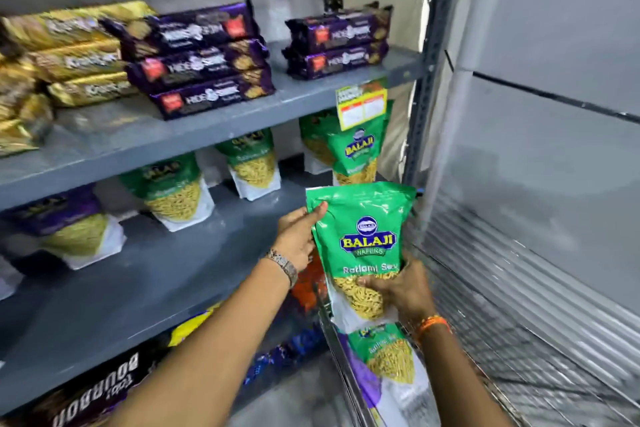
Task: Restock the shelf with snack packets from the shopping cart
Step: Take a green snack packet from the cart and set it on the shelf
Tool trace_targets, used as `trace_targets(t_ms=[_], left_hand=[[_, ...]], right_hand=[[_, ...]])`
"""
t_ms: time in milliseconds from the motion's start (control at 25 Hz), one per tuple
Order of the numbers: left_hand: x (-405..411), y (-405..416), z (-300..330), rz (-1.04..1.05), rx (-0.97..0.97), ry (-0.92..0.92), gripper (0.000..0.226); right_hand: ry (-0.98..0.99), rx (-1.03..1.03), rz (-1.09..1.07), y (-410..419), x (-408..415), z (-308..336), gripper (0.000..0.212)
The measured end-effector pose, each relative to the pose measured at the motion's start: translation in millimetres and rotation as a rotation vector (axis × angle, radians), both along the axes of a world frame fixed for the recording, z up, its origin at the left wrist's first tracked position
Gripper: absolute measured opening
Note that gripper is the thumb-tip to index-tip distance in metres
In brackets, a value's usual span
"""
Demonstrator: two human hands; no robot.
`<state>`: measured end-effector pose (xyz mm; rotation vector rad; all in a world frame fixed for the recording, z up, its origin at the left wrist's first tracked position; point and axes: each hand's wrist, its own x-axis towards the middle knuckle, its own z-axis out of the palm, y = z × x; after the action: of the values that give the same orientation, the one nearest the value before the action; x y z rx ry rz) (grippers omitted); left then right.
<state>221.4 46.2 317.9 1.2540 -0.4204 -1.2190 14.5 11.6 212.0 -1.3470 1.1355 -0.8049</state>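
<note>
I hold a green Balaji Ratlami Sev packet point(363, 239) upright in both hands, just in front of the right end of the middle shelf point(145, 274). My left hand point(299, 236) grips its upper left edge, thumb on the front. My right hand point(403, 288) cups its lower right part. Below them, in the wire shopping cart point(491, 340), lies another green sev packet point(388, 357). Several matching green packets point(356, 152) stand at the back of the middle shelf.
The top shelf point(311, 97) carries purple Hide & Seek biscuit packs point(204, 59) and gold biscuit packs point(79, 55), with a yellow price tag point(362, 104) on its edge. A purple sev packet point(69, 225) stands at the left. Dark Bourbon packs point(93, 388) lie on the lowest shelf. A grey upright point(426, 80) bounds the shelving on the right.
</note>
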Motion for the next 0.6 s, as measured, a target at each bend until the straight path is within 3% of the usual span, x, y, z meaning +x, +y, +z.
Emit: trace_targets(t_ms=[120, 280, 360, 400, 480, 520, 600], left_hand=[[41, 1, 33, 0.103, -0.052, -0.028, 0.005], [87, -6, 60, 0.225, -0.084, -0.081, 0.036], [103, -12, 66, 0.257, -0.096, -0.121, 0.045], [109, -15, 70, 0.284, -0.097, -0.136, 0.042], [123, -27, 74, 0.320, -0.088, -0.122, 0.015], [127, -32, 76, 0.310, -0.075, -0.117, 0.014], [138, -40, 76, 0.297, -0.027, -0.138, 0.036]], right_hand=[[-0.036, -0.040, 0.076, -23, 49, 33, 0.050], [-0.056, -0.136, 0.107, -56, 111, 50, 0.072], [-0.095, -0.131, 0.111, -64, 138, 58, 0.064], [-0.121, -0.114, 0.127, -68, 150, 62, 0.057], [-0.135, -0.092, 0.114, -78, 172, 63, 0.056], [-0.143, -0.091, 0.116, -83, 182, 61, 0.061], [-0.176, -0.100, 0.104, -95, 197, 53, 0.075]])
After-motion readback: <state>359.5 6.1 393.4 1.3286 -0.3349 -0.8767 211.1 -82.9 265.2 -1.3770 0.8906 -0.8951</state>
